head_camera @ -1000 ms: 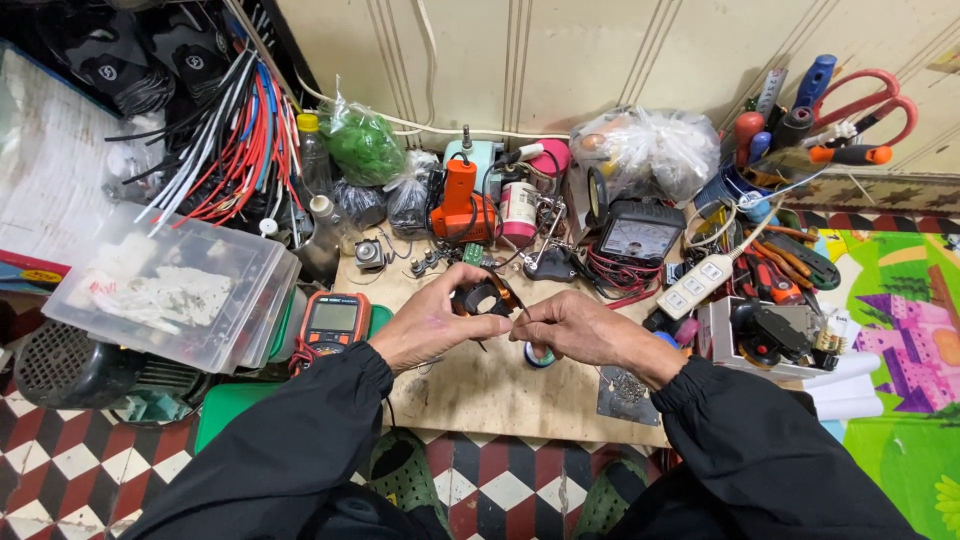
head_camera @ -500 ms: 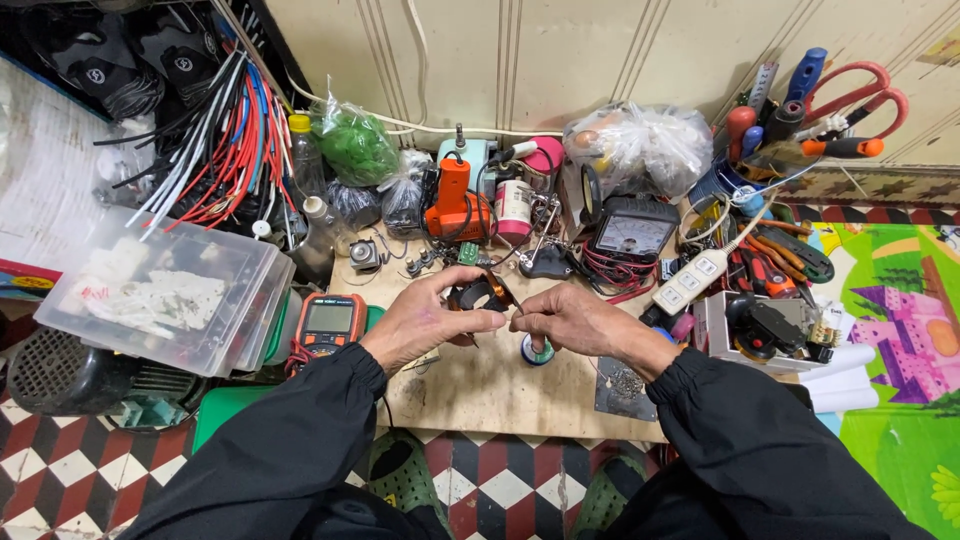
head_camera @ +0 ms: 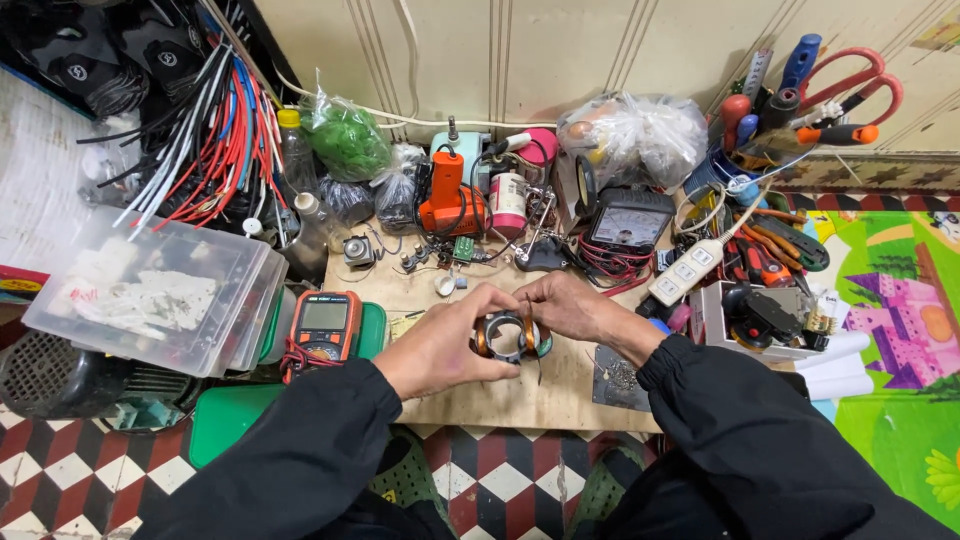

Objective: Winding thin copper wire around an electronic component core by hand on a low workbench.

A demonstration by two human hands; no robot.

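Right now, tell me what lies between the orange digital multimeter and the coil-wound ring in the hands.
Head view: only the left hand, gripping the ring; the multimeter sits just beyond its wrist.

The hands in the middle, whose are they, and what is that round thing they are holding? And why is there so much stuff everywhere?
The picture comes from a camera worn on a person's head, looking down, so you see what that person sees. The two arms in black sleeves are their own. The left hand and the right hand together hold a coil: a small metal ring wound with shiny copper wire. Both hands have a grip on it, just above a wooden board that serves as a small table. Around it lie repair things: a red meter with a screen on the left, another meter with a dial behind, a white power strip, a bundle of wires, clear boxes, and scissors among the tools on the right.
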